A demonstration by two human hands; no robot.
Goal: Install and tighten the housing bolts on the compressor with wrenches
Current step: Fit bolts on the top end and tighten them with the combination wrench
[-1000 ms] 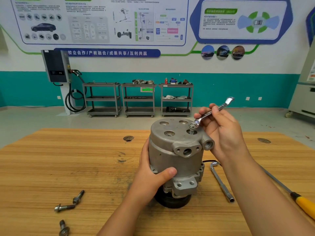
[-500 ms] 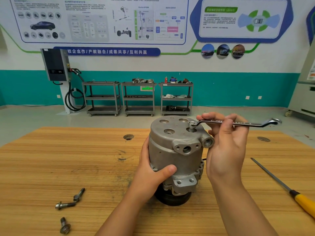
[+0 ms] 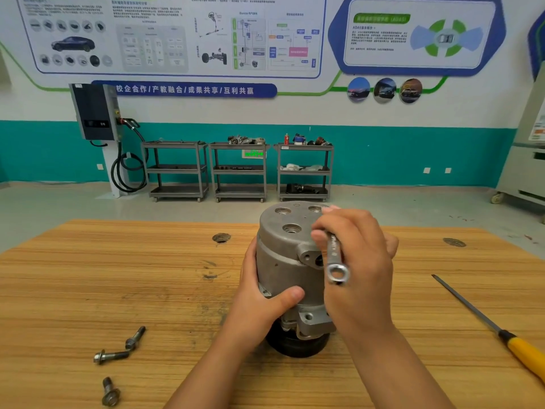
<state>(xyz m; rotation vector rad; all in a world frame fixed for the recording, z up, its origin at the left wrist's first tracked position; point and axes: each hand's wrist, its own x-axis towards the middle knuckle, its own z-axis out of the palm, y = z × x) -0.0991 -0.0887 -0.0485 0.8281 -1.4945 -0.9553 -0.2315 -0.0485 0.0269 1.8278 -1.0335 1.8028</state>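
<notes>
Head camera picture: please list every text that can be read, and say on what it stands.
"校企合作/产教融合/成果共享/互利共赢": blue banner on the wall.
"ADAS": right wall panel, start of a small heading; the rest is blurred.
Left poster, the stamping on the wrench, green sign on a cart: too small or blurred to read.

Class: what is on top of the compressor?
Three open holes show on the compressor top. The right hand, gripping the wrench, covers the right edge; whatever lies beneath is hidden.
</notes>
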